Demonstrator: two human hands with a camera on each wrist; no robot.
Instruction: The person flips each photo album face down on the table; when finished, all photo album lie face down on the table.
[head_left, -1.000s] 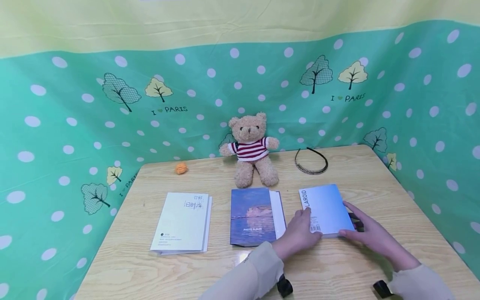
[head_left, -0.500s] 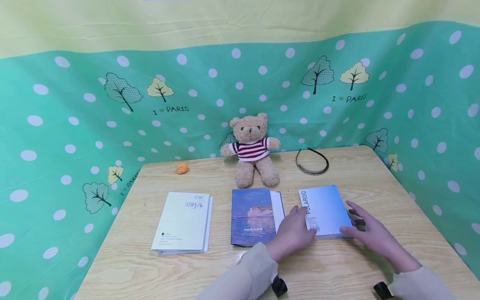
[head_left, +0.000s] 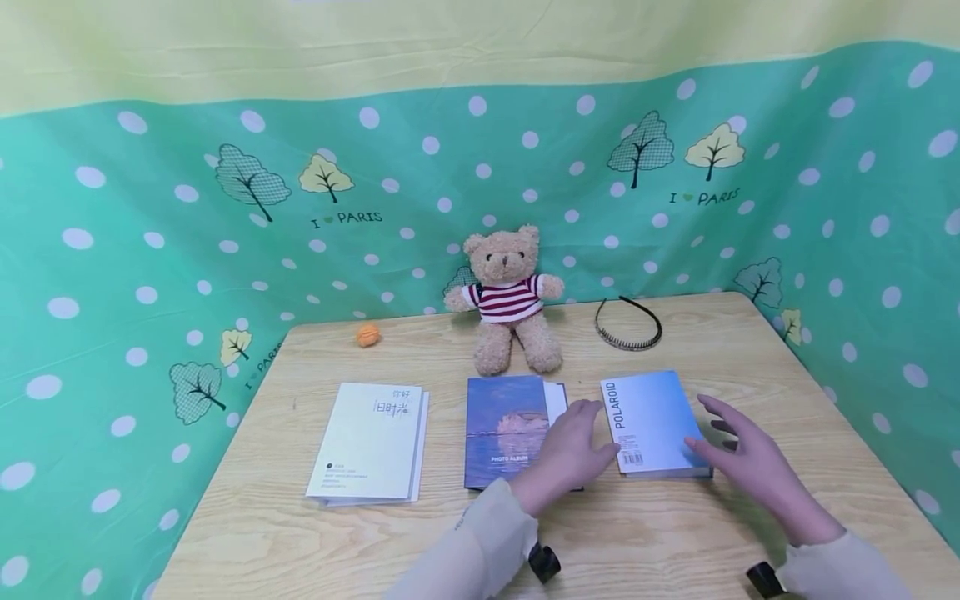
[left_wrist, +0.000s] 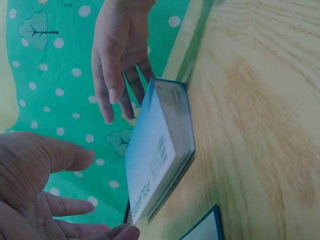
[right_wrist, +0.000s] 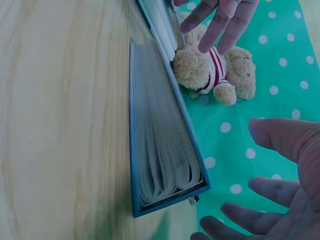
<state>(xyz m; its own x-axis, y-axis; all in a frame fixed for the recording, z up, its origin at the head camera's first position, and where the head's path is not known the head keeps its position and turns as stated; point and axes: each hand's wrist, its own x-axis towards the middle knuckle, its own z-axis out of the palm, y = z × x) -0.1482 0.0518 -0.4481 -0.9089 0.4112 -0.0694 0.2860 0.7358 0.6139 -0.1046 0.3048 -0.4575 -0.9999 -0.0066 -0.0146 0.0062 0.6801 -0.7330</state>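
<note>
A blue-and-white photo album point(head_left: 652, 425) marked POLAROID lies on the wooden table at the right; its sleeve pages point(right_wrist: 160, 145) show from the edge in the right wrist view. Just left of it is my left hand point(head_left: 564, 457), fingers loosely extended and apart from the album, partly covering a second photo album point(head_left: 501, 433) with a painted sea-and-cliff cover. On the other side my right hand point(head_left: 750, 462) hovers with spread fingers, holding nothing. Both hands face the blue album in the left wrist view, where its spine side point(left_wrist: 172, 130) is visible.
A white album point(head_left: 367, 442) lies at the left. Along the back are a small orange object point(head_left: 367, 335), a teddy bear point(head_left: 508, 300) in a striped shirt, and a black toothed headband point(head_left: 630, 325). A dotted green cloth point(head_left: 420, 208) hangs behind the table.
Both hands have let go of the blue album. The left hand moved left, over the painted album's edge, and the right drew slightly away to the right. The album stays on the table.
</note>
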